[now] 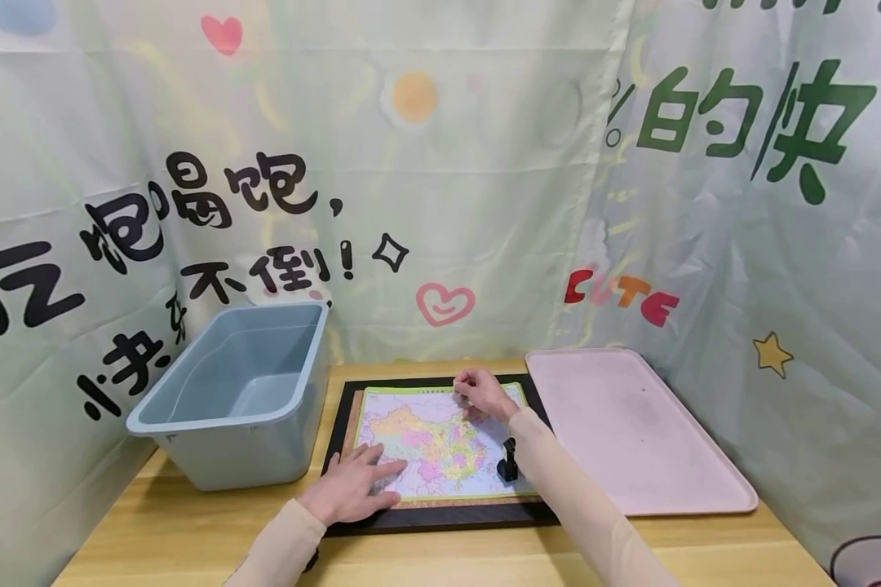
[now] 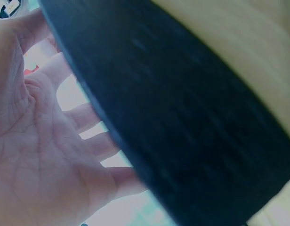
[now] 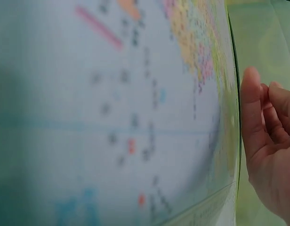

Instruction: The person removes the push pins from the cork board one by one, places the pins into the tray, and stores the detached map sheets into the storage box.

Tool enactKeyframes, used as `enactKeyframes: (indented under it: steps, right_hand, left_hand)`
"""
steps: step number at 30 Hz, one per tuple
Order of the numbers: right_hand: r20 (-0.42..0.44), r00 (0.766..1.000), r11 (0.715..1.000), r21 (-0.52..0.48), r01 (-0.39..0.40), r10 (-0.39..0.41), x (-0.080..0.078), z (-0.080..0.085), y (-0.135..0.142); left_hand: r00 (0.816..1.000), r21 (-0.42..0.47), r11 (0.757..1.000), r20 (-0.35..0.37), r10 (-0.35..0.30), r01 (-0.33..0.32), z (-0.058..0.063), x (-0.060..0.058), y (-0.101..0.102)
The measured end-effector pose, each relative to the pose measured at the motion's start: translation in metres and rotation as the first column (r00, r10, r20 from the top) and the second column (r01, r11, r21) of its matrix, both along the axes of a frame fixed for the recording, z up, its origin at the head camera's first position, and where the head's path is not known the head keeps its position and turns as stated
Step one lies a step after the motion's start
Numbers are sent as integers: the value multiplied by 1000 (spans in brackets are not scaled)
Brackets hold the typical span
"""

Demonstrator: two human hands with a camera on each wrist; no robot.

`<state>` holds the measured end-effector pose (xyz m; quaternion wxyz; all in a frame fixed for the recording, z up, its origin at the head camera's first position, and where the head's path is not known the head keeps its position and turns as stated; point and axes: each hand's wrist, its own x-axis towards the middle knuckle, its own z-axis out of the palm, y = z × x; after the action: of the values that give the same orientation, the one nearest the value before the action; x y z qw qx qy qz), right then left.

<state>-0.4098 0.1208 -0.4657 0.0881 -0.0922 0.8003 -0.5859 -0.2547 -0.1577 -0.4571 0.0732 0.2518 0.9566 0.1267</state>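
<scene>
A map with a green border lies on a brown board inside a black frame. My left hand rests with spread fingers on the map's lower left corner. Its palm and straight fingers show beside the dark frame in the left wrist view. Over the map's top edge, towards the right, is my right hand, fingers bent and thumb close to the index finger. In the right wrist view this hand appears past the map's edge; I cannot tell whether its fingertips hold something small.
A blue-grey plastic tub stands left of the frame on the wooden table. To the right lies a pink tray, its left edge close to the frame. A printed curtain hangs behind and at both sides.
</scene>
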Motion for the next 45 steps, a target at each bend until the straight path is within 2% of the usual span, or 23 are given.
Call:
enactKeyframes:
  steps: [6, 15, 20, 27, 38, 45]
  right_hand:
    - [4, 1000, 1000, 10, 16, -16, 1, 0, 0]
    - [-61, 997, 999, 0, 42, -42, 2, 2, 5]
    - [-69, 995, 997, 15, 74, -73, 2, 3, 13]
    - [-46, 995, 996, -10, 85, -86, 5, 6, 25]
    - [-22, 994, 994, 34, 105, -104, 8, 11, 48]
    - [-8, 992, 991, 28, 128, -128, 9, 13, 69]
  left_hand:
    - [1000, -3, 1000, -6, -4, 4, -1, -1, 0]
    - [1000, -5, 1000, -18, -5, 5, -5, -3, -1]
    - [1000, 0, 1000, -18, -6, 6, -5, -2, -1]
    - [1000, 3, 1000, -21, -10, 10, -6, 0, 0]
    - [1000, 12, 1000, -10, 6, -5, -4, 1, 0]
    - [1000, 14, 1000, -11, 13, -13, -4, 1, 0]
